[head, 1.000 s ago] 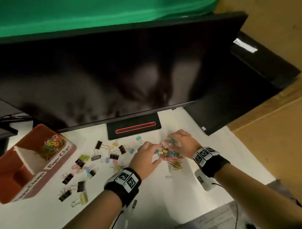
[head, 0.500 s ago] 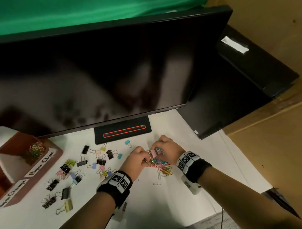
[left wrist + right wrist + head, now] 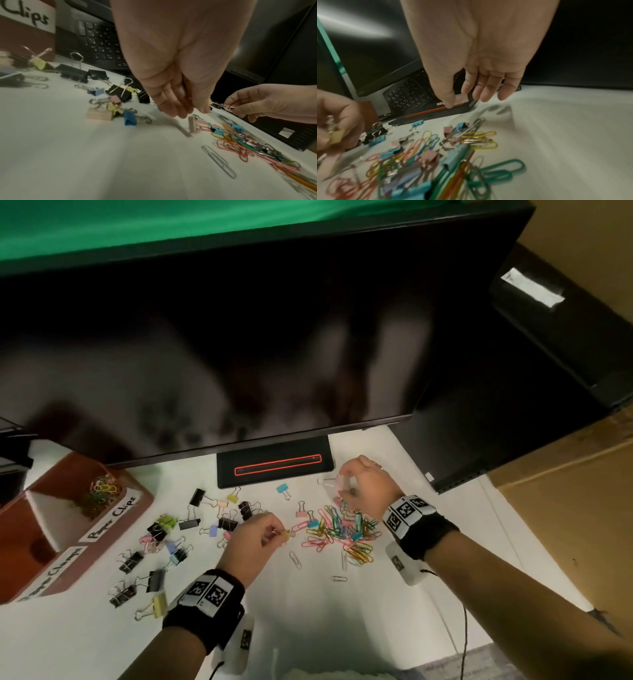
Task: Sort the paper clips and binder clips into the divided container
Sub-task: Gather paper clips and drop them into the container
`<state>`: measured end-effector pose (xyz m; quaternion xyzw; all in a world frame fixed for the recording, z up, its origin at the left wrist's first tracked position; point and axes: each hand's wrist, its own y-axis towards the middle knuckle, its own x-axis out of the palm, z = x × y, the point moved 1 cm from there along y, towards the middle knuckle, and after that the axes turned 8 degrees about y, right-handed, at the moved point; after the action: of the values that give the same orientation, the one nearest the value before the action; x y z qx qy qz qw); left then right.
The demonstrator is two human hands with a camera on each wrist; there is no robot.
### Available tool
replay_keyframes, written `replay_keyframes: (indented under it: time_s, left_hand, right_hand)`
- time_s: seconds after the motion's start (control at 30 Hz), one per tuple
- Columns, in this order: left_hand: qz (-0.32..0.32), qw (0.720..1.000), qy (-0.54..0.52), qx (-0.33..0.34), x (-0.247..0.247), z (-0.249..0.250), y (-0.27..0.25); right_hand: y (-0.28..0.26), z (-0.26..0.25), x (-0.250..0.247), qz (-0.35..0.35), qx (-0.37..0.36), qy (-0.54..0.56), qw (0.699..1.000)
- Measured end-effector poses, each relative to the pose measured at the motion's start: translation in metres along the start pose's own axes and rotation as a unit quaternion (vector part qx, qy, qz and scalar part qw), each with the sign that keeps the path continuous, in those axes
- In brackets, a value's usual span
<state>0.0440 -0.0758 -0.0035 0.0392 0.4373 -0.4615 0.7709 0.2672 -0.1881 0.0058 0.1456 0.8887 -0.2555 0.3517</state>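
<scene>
**On the white desk, each hand lifting one small binder clip clear of the mixed heap**

At 3 o'clock of the desk (image 3: 308, 628), below the monitor (image 3: 239, 337), lay a tangled heap of coloured paper clips (image 3: 342, 529) with a few small binder clips among them. The right hand (image 3: 366, 487) hung above the heap's 12 o'clock edge, thumb and forefinger pinching a pink binder clip (image 3: 462, 99), the other fingers loosely spread. Likely reason: pulled up so its wire arms shed the snagged paper clips.

The left hand (image 3: 253, 542), at 9 o'clock of the heap, pinched a yellow binder clip (image 3: 286, 532) in curled fingertips, just above the surface. It sat nearer the divided container (image 3: 61, 570).

That container stood at the desk's 9 o'clock edge. Its far compartment, labelled for paper clips, held a small coloured pile (image 3: 102, 491); the near compartment looked bare, though partly shadowed.

Between container and heap lay the scattered binder clips (image 3: 178, 542), black and pastel, apparently already parted from the tangle but not yet binned.

Judgement: early; separating precedes loading.
</scene>
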Motion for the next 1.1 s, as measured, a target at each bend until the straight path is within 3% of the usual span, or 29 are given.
replay_keyframes:
  time_s: [0.1, 0.17, 0.27, 0.37, 0.5, 0.63, 1.1]
  left_hand:
    - [0.01, 1.0, 0.006, -0.012, -0.002, -0.006, -0.004]
    - [0.016, 1.0, 0.016, -0.011, -0.002, -0.009, -0.005]
    - [0.022, 0.999, 0.039, -0.013, -0.001, -0.01, -0.004]
    - [0.035, 0.994, 0.107, 0.01, 0.003, -0.003, -0.001]
    - [0.003, 0.976, 0.214, 0.032, 0.016, 0.019, 0.003]
    - [-0.035, 0.959, 0.281, 0.006, 0.035, 0.033, 0.01]
    - [-0.014, 0.968, 0.245, 0.056, 0.033, 0.021, 0.023]
  right_hand:
    - [-0.001, 0.002, 0.001, 0.02, 0.015, -0.008, 1.0]
    - [-0.009, -0.003, 0.005, 0.021, -0.015, -0.012, 1.0]
    - [-0.025, -0.01, 0.019, -0.051, -0.059, -0.045, 0.996]
    - [-0.034, -0.01, 0.033, -0.101, -0.043, -0.092, 0.99]
    - [-0.033, -0.007, 0.042, -0.098, -0.02, -0.137, 0.985]
    - [-0.028, -0.008, 0.043, -0.077, -0.03, -0.154, 0.985]
    - [-0.026, -0.012, 0.036, -0.094, -0.045, -0.145, 0.984]
